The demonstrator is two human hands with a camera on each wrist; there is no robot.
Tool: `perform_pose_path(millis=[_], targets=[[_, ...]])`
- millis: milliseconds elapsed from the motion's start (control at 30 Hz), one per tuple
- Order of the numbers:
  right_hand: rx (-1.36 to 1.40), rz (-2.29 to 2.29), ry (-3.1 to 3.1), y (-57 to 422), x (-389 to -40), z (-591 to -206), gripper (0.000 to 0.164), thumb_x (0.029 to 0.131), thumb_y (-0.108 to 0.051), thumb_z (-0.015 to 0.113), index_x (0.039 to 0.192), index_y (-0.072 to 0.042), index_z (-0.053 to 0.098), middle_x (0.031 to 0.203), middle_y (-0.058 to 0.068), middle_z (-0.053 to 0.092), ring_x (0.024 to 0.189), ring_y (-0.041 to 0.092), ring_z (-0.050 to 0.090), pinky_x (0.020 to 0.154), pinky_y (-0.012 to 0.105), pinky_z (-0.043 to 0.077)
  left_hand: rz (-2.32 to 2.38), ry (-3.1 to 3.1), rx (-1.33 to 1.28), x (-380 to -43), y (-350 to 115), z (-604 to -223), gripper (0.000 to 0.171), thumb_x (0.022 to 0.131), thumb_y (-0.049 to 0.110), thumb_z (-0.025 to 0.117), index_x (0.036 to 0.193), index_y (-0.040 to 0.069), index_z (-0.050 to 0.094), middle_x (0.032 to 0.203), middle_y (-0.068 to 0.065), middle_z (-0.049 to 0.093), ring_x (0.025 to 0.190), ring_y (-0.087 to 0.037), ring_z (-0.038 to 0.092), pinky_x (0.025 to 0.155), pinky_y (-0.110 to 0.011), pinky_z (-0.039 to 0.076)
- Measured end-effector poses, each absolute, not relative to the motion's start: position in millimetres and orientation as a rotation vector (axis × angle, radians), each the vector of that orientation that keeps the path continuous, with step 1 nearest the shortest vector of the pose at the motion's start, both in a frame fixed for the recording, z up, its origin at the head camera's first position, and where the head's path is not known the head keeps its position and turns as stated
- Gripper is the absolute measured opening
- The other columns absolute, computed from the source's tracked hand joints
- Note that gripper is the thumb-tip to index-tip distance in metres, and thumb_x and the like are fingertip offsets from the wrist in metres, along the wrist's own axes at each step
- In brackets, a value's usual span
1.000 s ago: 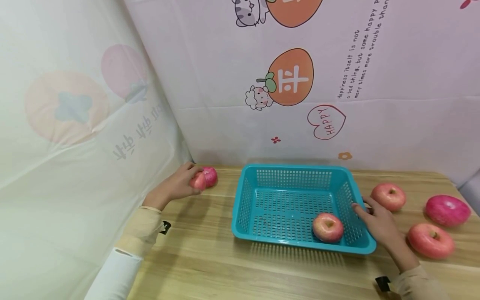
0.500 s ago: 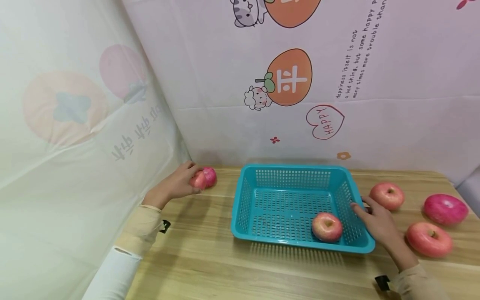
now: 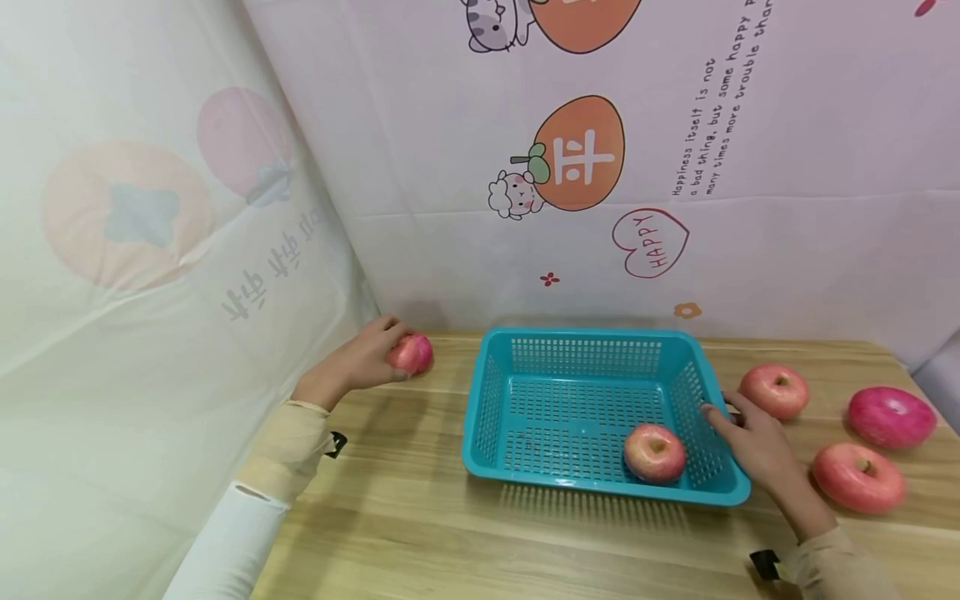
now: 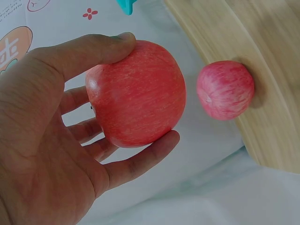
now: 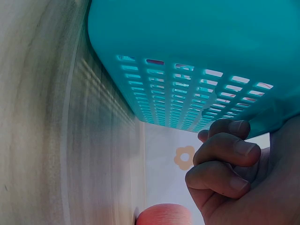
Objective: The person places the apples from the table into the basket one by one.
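Note:
My left hand (image 3: pixel 366 358) grips a red apple (image 4: pixel 138 93) at the far left of the table, thumb on one side and fingers around the other. Just past it, on the table, a pink-streaked round fruit (image 4: pixel 227 89) shows apart from the held apple in the left wrist view. In the head view the apple partly covers that fruit. My right hand (image 3: pixel 757 442) holds the right rim of a turquoise plastic basket (image 3: pixel 588 358), thumb over the edge. Its fingers (image 5: pixel 225 150) are curled below the rim outside. One apple (image 3: pixel 655 454) lies in the basket's front right corner.
Right of the basket lie two more red apples, one behind (image 3: pixel 775 392) and one nearer (image 3: pixel 858 477), plus an oval magenta fruit (image 3: pixel 891 417). A printed cloth wall (image 3: pixel 450 250) closes off the back, and a pale cloth (image 3: pixel 150 375) hangs along the left.
My left hand has shifted slightly up and to the right with the apple, which now covers more of the fruit behind it. The right hand and basket have stayed put.

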State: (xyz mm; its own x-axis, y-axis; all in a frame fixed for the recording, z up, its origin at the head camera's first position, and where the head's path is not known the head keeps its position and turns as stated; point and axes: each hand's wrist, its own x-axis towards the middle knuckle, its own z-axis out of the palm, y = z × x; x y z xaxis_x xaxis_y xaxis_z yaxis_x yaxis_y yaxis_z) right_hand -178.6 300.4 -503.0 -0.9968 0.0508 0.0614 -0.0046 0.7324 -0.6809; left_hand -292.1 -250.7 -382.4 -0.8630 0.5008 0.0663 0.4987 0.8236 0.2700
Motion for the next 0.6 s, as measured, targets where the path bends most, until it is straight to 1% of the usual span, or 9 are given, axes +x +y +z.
perform_pose_path(millis=[100,400,600], targets=[[-0.032,1.118,-2.847,300,-179,-504,0.058,0.102,-0.042,0.045,0.137,0.005,0.046,0.122,0.035,0.057,0.102,0.047,0.06,0.075,0.056,0.055,0.444,2.995,0.832,-293,-248,-381,0.062,0.074,0.021,0.082,0.129,0.008,0.058,0.127,-0.013,0.051,0.111,-0.03,0.052,0.094,-0.047,0.048],[-0.035,1.132,-2.863,300,-179,-504,0.059,0.103,-0.043,0.044,0.138,0.005,0.045,0.128,0.037,0.053,0.108,0.052,0.057,0.08,0.061,0.053,0.443,2.971,0.79,-294,-240,-377,0.061,0.076,0.022,0.08,0.131,0.01,0.057,0.128,-0.01,0.049,0.112,-0.027,0.049,0.092,-0.044,0.049],[-0.039,1.134,-2.855,300,-179,-504,0.059,0.103,-0.043,0.044,0.137,0.005,0.045,0.127,0.037,0.054,0.108,0.052,0.058,0.079,0.061,0.054,0.445,2.962,0.788,-294,-234,-374,0.061,0.077,0.023,0.081,0.132,0.01,0.056,0.128,-0.01,0.049,0.111,-0.027,0.049,0.091,-0.043,0.049]])
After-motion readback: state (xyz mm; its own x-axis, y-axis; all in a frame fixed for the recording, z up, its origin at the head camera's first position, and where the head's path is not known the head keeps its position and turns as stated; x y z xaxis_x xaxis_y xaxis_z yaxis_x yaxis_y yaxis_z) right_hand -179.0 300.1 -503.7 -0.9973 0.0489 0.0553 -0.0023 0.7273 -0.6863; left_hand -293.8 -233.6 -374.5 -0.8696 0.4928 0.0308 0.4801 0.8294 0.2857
